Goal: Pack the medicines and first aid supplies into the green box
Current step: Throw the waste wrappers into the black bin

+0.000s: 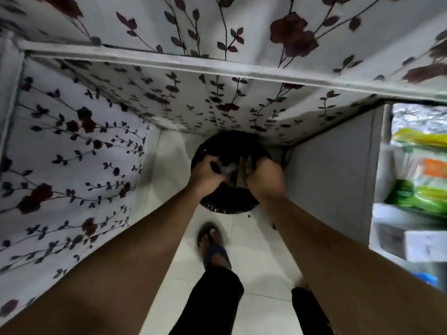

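Observation:
Both my arms reach down to a round black basket (227, 146) standing on the white tiled floor. My left hand (206, 174) is curled over the basket's left side and grips a small grey, blurred item (226, 169). At the right side, my right hand (264, 178) has its fingers bent into the basket; motion blur hides whether it holds anything. No green box shows in the head view.
A cloth-covered cabinet with a dark red flower print (72, 153) fills the left and the top. A plain white panel (333, 175) stands on the right, with shelves of green, yellow and orange packets (420, 189) beyond it. My sandalled foot (212, 245) is below the basket.

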Demonstrator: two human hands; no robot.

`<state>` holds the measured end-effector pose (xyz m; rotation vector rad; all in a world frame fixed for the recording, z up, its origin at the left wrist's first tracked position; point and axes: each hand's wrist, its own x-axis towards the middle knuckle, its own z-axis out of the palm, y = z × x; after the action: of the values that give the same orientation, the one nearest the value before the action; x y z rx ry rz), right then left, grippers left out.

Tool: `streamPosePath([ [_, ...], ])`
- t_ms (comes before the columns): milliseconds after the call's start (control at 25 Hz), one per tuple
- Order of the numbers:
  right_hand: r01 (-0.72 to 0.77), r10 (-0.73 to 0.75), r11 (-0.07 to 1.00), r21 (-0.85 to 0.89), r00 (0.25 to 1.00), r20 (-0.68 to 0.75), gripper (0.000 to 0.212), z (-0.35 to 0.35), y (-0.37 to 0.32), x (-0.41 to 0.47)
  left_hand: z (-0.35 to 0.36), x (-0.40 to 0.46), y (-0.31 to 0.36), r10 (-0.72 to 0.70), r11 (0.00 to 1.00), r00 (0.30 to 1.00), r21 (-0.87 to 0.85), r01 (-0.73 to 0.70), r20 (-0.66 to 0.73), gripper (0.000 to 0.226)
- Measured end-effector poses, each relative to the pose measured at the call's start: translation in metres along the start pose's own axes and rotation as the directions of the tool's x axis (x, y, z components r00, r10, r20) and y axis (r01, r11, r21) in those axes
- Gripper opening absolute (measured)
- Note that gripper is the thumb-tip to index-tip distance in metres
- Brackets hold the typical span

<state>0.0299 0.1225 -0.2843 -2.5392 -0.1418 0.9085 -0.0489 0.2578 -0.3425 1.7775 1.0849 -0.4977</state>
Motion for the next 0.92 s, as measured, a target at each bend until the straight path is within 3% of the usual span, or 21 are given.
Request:
streamPosePath([
  [80, 0.002, -0.001, 1.0, -0.028, 1.0, 0.022, 0.027, -0.018, -0.003, -0.02, -0.014, -0.021, 0.002, -0.047, 0.999, 0.998, -0.025, 0.047, -0.031, 0.055],
  [240, -0.006, 0.007, 1.0, -0.028, 1.0, 0.019, 0.033, -0.082, -0.012, -0.071, -0.042, -0.088, 0.036, -0.102, 0.988, 0.992, -0.125, 0.093, -0.072, 0.028],
  [440, 0.223, -0.223, 0.974, 0.026, 0.975, -0.008, 0.029, -0.2, -0.025, -0.149, -0.046, -0.193, 0.124, -0.002, 0.998, 0.991, -0.063, -0.006, -0.137, 0.014],
  [640, 0.367, -0.356, 0.925, 0.1, 0.928, -0.112, 0.022, -0.32, 0.031, -0.193, 0.009, -0.287, 0.206, 0.124, 0.99, 0.986, -0.055, -0.13, -0.11, 0.012],
  [720, 0.337, -0.312, 0.932, 0.133, 0.933, -0.179, 0.018, -0.359, 0.07, -0.203, 0.04, -0.31, 0.219, 0.154, 0.987, 0.985, -0.024, -0.156, -0.081, 0.017],
  [920, 0.061, 0.005, 0.966, 0.251, 0.967, -0.254, 0.011, -0.408, 0.178, -0.182, 0.089, -0.313, 0.224, 0.385, 0.898, 0.921, 0.259, -0.356, -0.066, 0.046],
])
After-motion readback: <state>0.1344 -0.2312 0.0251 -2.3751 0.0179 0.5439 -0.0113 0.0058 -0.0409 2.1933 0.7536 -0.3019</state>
